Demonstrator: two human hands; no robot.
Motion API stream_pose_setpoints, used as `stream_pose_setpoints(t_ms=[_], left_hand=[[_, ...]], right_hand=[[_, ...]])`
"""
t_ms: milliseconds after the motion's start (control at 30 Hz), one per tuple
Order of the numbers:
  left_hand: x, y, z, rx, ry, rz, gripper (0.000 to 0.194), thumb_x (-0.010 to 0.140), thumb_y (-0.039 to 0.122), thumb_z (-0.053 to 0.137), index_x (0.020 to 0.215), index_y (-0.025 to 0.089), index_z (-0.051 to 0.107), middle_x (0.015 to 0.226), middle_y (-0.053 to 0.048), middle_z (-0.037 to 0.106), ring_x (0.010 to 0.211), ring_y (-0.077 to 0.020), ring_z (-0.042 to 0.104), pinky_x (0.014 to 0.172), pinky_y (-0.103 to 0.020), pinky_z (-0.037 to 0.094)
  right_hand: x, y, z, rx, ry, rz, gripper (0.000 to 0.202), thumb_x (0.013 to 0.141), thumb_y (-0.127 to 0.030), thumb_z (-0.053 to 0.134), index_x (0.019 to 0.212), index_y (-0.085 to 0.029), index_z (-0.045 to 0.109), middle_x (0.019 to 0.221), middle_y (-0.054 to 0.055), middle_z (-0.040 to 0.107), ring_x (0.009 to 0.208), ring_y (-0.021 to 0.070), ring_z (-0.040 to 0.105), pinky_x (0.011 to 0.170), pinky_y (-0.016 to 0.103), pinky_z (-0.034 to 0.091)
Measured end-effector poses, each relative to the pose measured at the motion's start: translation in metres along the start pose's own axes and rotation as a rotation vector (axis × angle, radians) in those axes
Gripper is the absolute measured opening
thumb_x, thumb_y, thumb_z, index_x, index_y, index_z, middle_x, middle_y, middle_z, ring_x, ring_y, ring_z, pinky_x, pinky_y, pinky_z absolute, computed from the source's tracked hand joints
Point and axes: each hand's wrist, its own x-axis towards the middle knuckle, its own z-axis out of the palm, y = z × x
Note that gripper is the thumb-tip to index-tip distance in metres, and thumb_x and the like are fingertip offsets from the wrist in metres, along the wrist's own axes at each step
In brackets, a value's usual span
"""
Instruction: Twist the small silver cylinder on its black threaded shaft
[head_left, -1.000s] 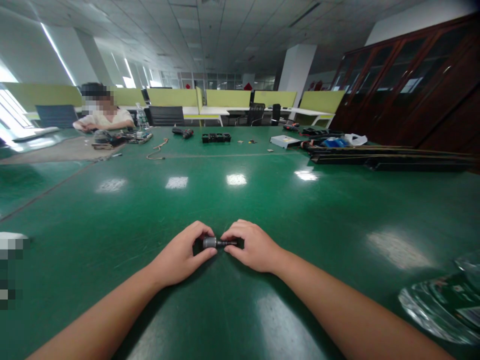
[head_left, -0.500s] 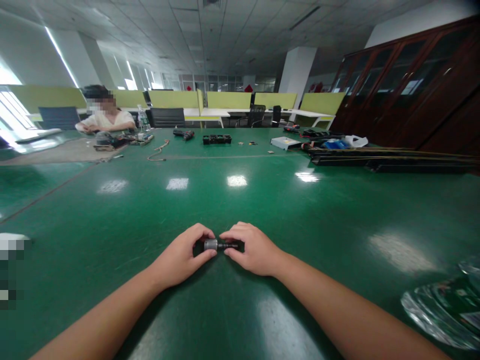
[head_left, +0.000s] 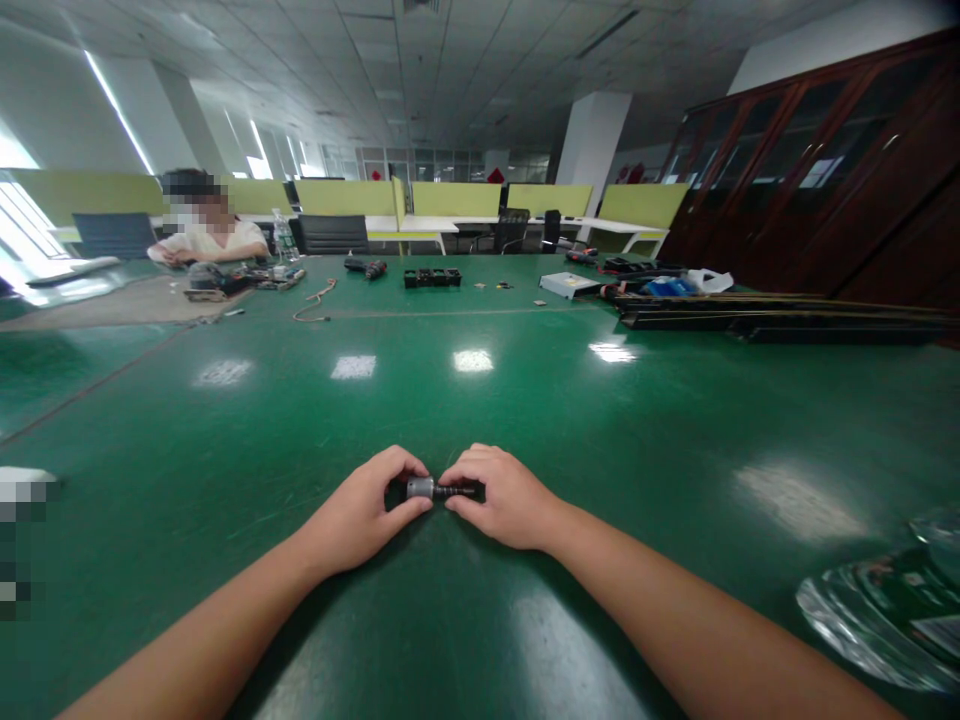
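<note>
A small metal part with a grey cylindrical body (head_left: 421, 487) and a thin dark ridged shaft (head_left: 459, 490) lies level between my two hands, low over the green table. My left hand (head_left: 367, 510) curls round the grey body, thumb below and fingers above. From the other side, my right hand (head_left: 506, 497) pinches the shaft close to where it meets the body. Whether body and shaft are one piece or two, I cannot tell. Both forearms rest near the table's surface.
A clear plastic bottle (head_left: 892, 615) lies at the lower right. Across the green table (head_left: 465, 410) are a power drill (head_left: 366, 268), a black part (head_left: 433, 278), a grey box (head_left: 568, 286) and long dark bars (head_left: 757, 318). A person (head_left: 206, 230) sits at the far left.
The whole view has shifted very slightly. Both hands keep their hold on the metal part, with hardly any visible movement.
</note>
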Motion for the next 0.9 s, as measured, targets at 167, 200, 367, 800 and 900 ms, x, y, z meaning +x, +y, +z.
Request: stream_pose_setpoints(t_ms=[167, 200, 367, 800, 900], left_hand=[[0.0014, 0.0012, 0.001, 0.005, 0.004, -0.019, 0.015, 0.089, 0.029, 0.06, 0.102, 0.021, 0.061, 0.096, -0.003, 0.065, 0.087, -0.0202, 0.06, 0.078, -0.031, 0.048], [0.0017, 0.0015, 0.0011, 0.004, 0.001, -0.021, 0.015, 0.089, 0.029, 0.06, 0.102, 0.021, 0.061, 0.096, -0.003, 0.065, 0.087, -0.0202, 0.06, 0.078, -0.031, 0.048], [0.0028, 0.0024, 0.0008, -0.001, -0.009, -0.026, 0.015, 0.089, 0.029, 0.06, 0.101, 0.021, 0.061, 0.096, -0.003, 0.065, 0.086, -0.0201, 0.06, 0.077, -0.031, 0.048], [0.0021, 0.0021, 0.0, 0.003, -0.004, -0.023, 0.016, 0.088, 0.029, 0.059, 0.102, 0.021, 0.061, 0.096, -0.003, 0.065, 0.085, -0.0201, 0.06, 0.078, -0.032, 0.048], [0.0018, 0.0014, 0.0004, 0.001, -0.001, -0.016, 0.016, 0.088, 0.029, 0.059, 0.102, 0.021, 0.061, 0.096, -0.004, 0.065, 0.085, -0.0204, 0.059, 0.079, -0.033, 0.049]], right_hand=[[0.0001, 0.0005, -0.0009, 0.014, 0.011, 0.005, 0.013, 0.08, -0.017, 0.071, 0.093, -0.019, 0.07, 0.083, 0.003, 0.068, 0.081, 0.0172, 0.057, 0.077, 0.031, 0.043], [0.0001, 0.0004, -0.001, 0.014, 0.012, 0.01, 0.013, 0.079, -0.017, 0.071, 0.092, -0.019, 0.07, 0.082, 0.002, 0.068, 0.081, 0.0171, 0.056, 0.076, 0.03, 0.043], [-0.0001, 0.0, -0.0013, 0.023, 0.02, 0.026, 0.012, 0.077, -0.017, 0.073, 0.089, -0.018, 0.069, 0.08, 0.002, 0.067, 0.079, 0.0164, 0.056, 0.075, 0.029, 0.043], [-0.0006, 0.0016, -0.001, 0.022, 0.017, 0.034, 0.011, 0.078, -0.018, 0.073, 0.088, -0.019, 0.069, 0.079, 0.001, 0.066, 0.079, 0.0162, 0.056, 0.074, 0.029, 0.043], [-0.0005, 0.0013, -0.0008, 0.013, 0.024, 0.045, 0.011, 0.077, -0.019, 0.074, 0.087, -0.02, 0.069, 0.078, 0.001, 0.066, 0.078, 0.0163, 0.056, 0.075, 0.029, 0.042]])
